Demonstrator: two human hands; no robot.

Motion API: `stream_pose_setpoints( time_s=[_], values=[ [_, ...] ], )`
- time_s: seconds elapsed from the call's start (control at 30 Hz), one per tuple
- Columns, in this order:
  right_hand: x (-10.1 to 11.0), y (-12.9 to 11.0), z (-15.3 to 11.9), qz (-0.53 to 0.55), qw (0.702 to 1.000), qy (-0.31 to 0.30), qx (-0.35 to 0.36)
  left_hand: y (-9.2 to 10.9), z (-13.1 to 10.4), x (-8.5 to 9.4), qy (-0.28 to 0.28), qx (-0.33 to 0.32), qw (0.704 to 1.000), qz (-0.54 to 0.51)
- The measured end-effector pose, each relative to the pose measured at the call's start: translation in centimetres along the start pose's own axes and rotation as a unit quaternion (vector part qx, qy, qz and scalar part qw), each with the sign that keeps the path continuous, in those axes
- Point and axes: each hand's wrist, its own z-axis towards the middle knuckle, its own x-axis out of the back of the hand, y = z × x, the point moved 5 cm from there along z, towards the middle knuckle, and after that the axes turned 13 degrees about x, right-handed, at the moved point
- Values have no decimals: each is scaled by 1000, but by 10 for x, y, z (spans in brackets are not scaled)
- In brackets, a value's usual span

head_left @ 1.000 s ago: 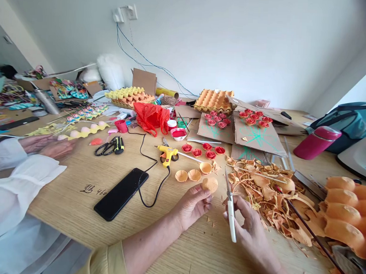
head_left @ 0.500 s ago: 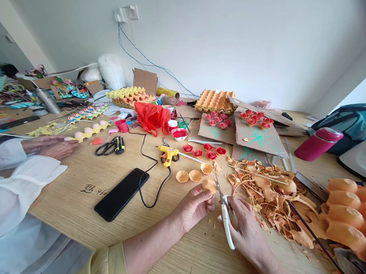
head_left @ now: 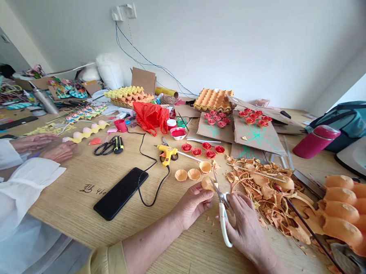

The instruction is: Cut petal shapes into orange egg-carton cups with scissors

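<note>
Between thumb and fingers, my left hand (head_left: 194,205) pinches an orange egg-carton cup (head_left: 209,183). White-handled scissors (head_left: 224,221) are in my right hand (head_left: 242,222), their blades parted at the cup's edge. Just behind the cup, three cut orange cups (head_left: 194,174) rest on the table. Several red paper flowers (head_left: 210,154) lie farther back. A yellow glue gun (head_left: 168,153) with a black cord stands left of the flowers. To the right spreads a heap of orange carton scraps (head_left: 269,190).
A black phone (head_left: 121,193) lies left of my left hand. Another person's hands (head_left: 58,150) rest at the far left. Egg cartons (head_left: 342,202) and a pink bottle (head_left: 317,142) stand right. Cardboard sheets with flowers (head_left: 258,135) lie behind.
The scissor blades have moved onto the cup and opened over its edge. At the left, the other person's hands have shifted away from the yellow carton strip.
</note>
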Motion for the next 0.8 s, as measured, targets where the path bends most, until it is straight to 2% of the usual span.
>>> stream_pose_setpoints(
  time_s=[0.13,0.37,0.53,0.8],
  values=[
    [3,-3,2,50,999,8,-5,-1,-1,0,8,17,1000,-14],
    [0,-2,1,140,990,28,-10,-2,-1,-2,-21,13,1000,7],
    [-5,0,-1,167,986,4,-24,-1,-2,-6,-37,6,999,13],
    [-3,-6,4,199,980,8,-7,-2,-2,-6,-37,19,999,7]
  ],
)
